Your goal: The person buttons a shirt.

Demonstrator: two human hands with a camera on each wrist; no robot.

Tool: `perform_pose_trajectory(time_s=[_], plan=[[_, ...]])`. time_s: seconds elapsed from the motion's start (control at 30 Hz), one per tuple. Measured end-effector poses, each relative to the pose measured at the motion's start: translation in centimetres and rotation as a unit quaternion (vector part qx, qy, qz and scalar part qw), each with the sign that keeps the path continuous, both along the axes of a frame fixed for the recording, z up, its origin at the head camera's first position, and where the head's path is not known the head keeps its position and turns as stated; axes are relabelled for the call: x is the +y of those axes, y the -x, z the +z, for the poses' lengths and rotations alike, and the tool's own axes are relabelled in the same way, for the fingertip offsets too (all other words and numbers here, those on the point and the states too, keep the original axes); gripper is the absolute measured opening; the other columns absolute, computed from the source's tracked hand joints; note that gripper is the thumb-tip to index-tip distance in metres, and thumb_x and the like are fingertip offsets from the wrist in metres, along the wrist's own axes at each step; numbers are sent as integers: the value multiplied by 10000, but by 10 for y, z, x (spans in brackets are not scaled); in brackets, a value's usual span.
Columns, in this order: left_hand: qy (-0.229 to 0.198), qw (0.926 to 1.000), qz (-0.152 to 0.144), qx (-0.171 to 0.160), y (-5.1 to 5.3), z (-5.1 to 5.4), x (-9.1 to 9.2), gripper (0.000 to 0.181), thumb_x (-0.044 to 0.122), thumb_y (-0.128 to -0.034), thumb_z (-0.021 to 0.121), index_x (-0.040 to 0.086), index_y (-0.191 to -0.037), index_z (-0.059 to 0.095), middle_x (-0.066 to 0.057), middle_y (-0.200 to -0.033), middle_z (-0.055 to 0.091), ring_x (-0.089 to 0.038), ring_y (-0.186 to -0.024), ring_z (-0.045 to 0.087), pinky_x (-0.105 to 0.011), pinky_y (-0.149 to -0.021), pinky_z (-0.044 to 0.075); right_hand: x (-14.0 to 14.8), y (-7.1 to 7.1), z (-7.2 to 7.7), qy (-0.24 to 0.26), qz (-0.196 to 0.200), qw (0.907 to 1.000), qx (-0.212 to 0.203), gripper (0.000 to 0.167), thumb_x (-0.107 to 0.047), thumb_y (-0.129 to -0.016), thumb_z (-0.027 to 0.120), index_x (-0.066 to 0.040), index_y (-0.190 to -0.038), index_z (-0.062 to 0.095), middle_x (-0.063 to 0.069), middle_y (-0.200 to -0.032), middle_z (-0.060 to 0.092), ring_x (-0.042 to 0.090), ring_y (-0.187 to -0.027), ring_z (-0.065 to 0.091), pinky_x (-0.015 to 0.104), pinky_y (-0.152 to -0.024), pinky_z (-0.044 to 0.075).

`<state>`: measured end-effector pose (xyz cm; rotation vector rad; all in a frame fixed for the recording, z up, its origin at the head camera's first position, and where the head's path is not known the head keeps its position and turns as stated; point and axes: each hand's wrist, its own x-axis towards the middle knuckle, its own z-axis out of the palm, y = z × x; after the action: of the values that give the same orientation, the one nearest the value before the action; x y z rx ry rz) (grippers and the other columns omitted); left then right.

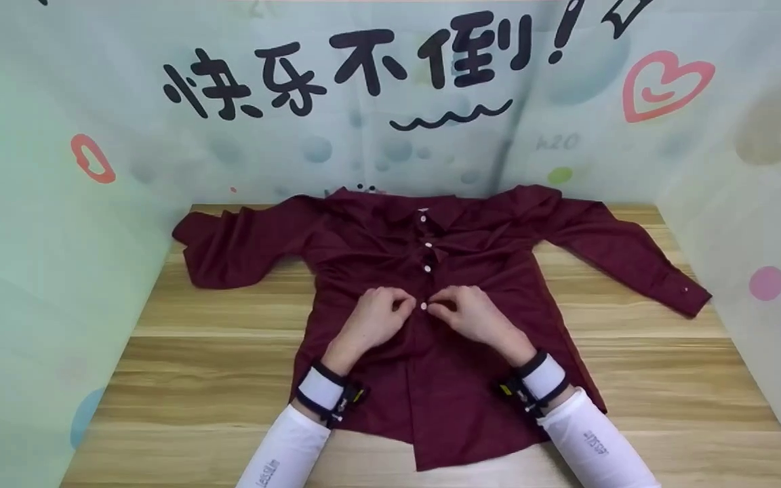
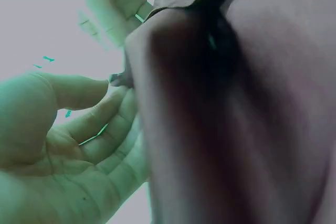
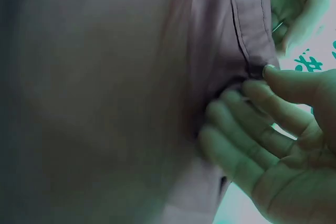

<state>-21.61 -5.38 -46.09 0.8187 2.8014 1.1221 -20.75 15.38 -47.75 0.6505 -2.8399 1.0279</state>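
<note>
A dark maroon long-sleeved shirt lies spread front up, its collar toward the back wall. White buttons run down its front, and one button shows between the two hands. My left hand pinches the front edge of the cloth just left of that button. In the left wrist view, its thumb and index finger hold a small fold. On the other side, my right hand pinches the placket between thumb and index finger, its other fingers against the cloth. The buttonhole is hidden.
The shirt lies on a wood-grain table. One sleeve is bent at the left; the other sleeve stretches out right. A printed fabric wall closes off the back, with similar walls at both sides.
</note>
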Motion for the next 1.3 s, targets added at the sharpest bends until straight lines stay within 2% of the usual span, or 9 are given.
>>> perform_pose_trajectory(time_s=[0.1, 0.23, 0.37, 0.5, 0.73, 0.83, 1.13, 1.2, 1.3], plan=[[101, 9994, -17, 328, -8, 8, -4, 186, 191, -943, 593, 85, -976, 743, -28, -939, 698, -173, -882, 645, -308, -778, 496, 9, -1, -1, -576, 224, 9981, 78, 301, -271, -913, 663, -58, -1121, 704, 68, -1058, 681, 221, -969, 633, 391, -825, 490], [330, 9958, -583, 630, -22, 17, -8, 174, 197, -940, 600, 100, -941, 744, -1, -884, 683, -166, -840, 645, -311, -762, 500, 23, -2, -1, -1437, 384, 9885, -288, 517, -370, -911, 646, -54, -1314, 582, 179, -1331, 531, 318, -1231, 483, 461, -990, 391], [883, 9844, -1423, 545, -38, 19, -12, 184, 223, -941, 603, 109, -960, 746, 11, -897, 675, -159, -855, 640, -318, -779, 494, 36, 0, -2, -2415, 363, 9663, -818, 721, -509, -898, 598, -102, -1461, 405, 228, -1503, 285, 393, -1379, 236, 618, -1026, 264], [1420, 9707, -1905, 347, -47, 14, -14, 199, 249, -939, 610, 110, -980, 746, 10, -913, 681, -150, -863, 640, -306, -771, 497, 44, 8, -3, -2809, 179, 9515, -1243, 809, -603, -890, 529, -158, -1518, 281, 212, -1553, 143, 417, -1406, 106, 734, -963, 202], [2577, 9512, -1637, 445, -52, -1, -15, 304, 345, -837, 723, 92, -1005, 733, -28, -938, 632, -229, -896, 620, -331, -816, 483, 56, 28, 0, -2951, 49, 9402, -1697, 874, -668, -870, 487, -200, -1542, 181, 178, -1576, 48, 405, -1417, 17, 753, -961, 158], [2720, 9477, -1541, 650, -54, -5, -10, 370, 358, -756, 792, 92, -1007, 732, -48, -959, 600, -253, -887, 589, -336, -794, 490, 62, 35, 1, -2924, 23, 9391, -1806, 884, -668, -867, 495, -202, -1544, 167, 167, -1580, 33, 394, -1420, 0, 748, -969, 146], [2084, 9461, -1669, 1832, -51, -22, -6, 51, 113, -767, 745, 134, -722, 732, -11, -716, 583, -208, -682, 598, -315, -625, 490, 68, 44, -1, -2848, -17, 9384, -1956, 886, -674, -872, 482, -206, -1545, 145, 147, -1584, 8, 369, -1424, -39, 741, -981, 126], [1887, 9490, -1691, 1878, -49, -23, -10, 84, 92, -799, 717, 132, -727, 735, -3, -707, 601, -189, -681, 615, -311, -619, 498, 68, 44, -1, -2822, -17, 9400, -1920, 886, -673, -871, 484, -203, -1544, 149, 149, -1583, 8, 371, -1424, -40, 744, -979, 123], [1526, 9632, -1582, 1547, -45, -20, -20, 65, 103, -839, 706, 118, -808, 761, 2, -774, 645, -175, -726, 638, -309, -662, 511, 65, 44, -4, -2769, 18, 9429, -1850, 890, -678, -866, 486, -199, -1543, 163, 153, -1583, 16, 376, -1423, -36, 750, -975, 112]])
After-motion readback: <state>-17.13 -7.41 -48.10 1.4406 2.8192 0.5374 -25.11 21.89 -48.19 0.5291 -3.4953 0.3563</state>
